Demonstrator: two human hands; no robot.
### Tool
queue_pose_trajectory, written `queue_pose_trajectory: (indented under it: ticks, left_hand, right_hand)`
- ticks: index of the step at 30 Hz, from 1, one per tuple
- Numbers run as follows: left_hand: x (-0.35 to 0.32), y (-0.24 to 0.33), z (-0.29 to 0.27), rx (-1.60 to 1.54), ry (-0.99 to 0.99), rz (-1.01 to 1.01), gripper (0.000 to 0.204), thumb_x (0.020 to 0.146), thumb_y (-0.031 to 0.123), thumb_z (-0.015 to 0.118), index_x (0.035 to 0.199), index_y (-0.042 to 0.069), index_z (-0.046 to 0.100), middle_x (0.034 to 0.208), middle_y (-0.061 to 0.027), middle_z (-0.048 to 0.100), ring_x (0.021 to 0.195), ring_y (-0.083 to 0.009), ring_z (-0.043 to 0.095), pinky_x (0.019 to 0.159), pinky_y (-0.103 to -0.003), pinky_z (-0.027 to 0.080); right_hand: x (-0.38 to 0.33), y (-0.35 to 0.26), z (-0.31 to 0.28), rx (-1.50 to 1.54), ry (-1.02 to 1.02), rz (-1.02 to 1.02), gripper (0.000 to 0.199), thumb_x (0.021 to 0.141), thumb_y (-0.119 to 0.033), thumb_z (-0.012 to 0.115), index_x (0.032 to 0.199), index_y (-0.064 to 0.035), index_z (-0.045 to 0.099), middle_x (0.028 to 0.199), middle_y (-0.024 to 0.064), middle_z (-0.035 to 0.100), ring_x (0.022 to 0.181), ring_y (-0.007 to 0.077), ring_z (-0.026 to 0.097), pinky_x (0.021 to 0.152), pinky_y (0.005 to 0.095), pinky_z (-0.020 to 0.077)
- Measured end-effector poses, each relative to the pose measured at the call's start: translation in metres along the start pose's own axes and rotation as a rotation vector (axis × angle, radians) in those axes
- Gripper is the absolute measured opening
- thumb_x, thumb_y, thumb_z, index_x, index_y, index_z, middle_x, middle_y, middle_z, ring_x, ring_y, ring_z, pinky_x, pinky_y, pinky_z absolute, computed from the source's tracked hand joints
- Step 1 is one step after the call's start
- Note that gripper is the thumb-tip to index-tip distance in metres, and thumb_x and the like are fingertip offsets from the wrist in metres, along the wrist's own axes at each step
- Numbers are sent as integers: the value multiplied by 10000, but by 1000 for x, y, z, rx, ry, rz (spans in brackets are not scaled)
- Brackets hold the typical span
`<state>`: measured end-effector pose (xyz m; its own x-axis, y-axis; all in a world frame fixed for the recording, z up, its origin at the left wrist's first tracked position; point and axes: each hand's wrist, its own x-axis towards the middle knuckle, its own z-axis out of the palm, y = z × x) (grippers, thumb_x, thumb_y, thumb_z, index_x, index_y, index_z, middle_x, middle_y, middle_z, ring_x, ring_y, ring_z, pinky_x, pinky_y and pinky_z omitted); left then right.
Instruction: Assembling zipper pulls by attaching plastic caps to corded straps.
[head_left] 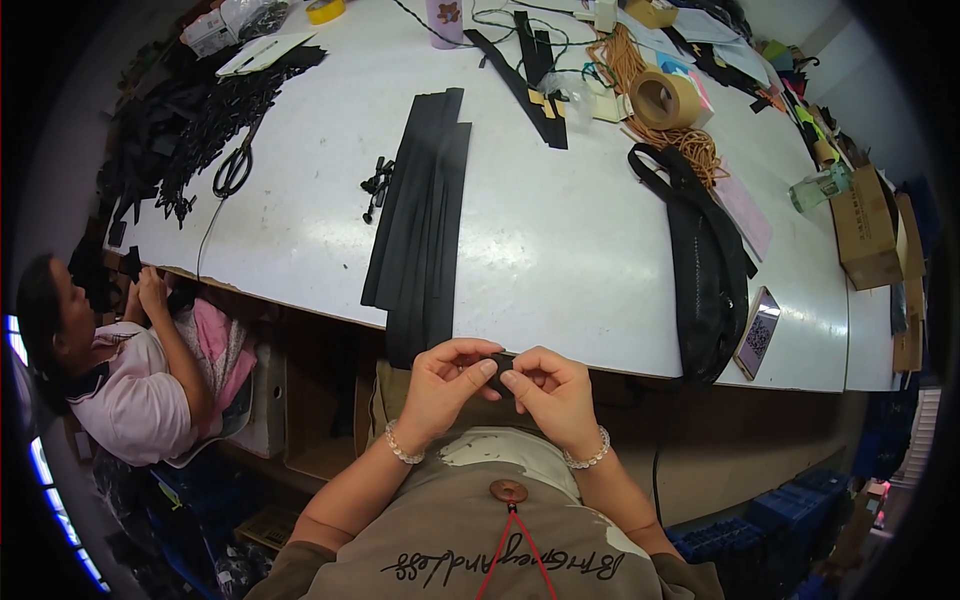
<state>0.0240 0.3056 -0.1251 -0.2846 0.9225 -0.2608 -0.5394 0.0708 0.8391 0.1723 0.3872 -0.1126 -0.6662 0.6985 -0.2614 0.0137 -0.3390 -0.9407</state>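
Note:
Just off the table's near edge, my left hand (453, 385) and my right hand (548, 392) meet in front of my body. Both pinch one small dark piece (503, 368) between thumbs and fingers; my fingertips cover much of it, so its kind cannot be made out. Behind my left hand, a stack of long black strips (418, 210) runs away across the table, its near ends hanging over the edge. Several small black fittings (378, 186) lie to the left of the strips. A black bag-like piece with a zipper (700, 250) lies to the right.
The white table (570, 240) carries black-handled scissors (233, 170) and a heap of black pieces (215, 120) at left. Brown tape (665, 101), orange cord (690, 150), a phone (757, 333) and a cardboard box (866, 228) are at right. A co-worker (130, 370) sits at left.

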Motion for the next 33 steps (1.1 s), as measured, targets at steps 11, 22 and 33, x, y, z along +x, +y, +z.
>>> queue_pose_trajectory:
  ticks: [11,22,33]
  left_hand:
    - [-1,-6,-3,-95,-32,-75,181,883,36,612,1051,-27,630,906,-81,651,756,-95,612,637,-223,536]
    - [-4,-11,0,-49,-38,-37,125,864,15,613,984,-17,606,879,-75,641,739,-107,624,623,-234,548]
    - [-5,-10,2,-53,-60,3,140,869,-21,607,1009,-33,601,894,-75,631,759,-99,622,659,-233,564]
  right_hand:
    - [1,11,3,-21,-5,-156,116,848,21,595,762,-19,528,735,-43,496,605,-15,411,493,157,321]
    - [4,5,3,-208,58,-263,156,743,58,610,660,-14,500,680,-22,480,494,-5,352,437,189,271]
    - [3,-7,2,-298,4,-256,128,754,66,600,693,-14,521,727,-13,499,563,8,376,477,173,294]
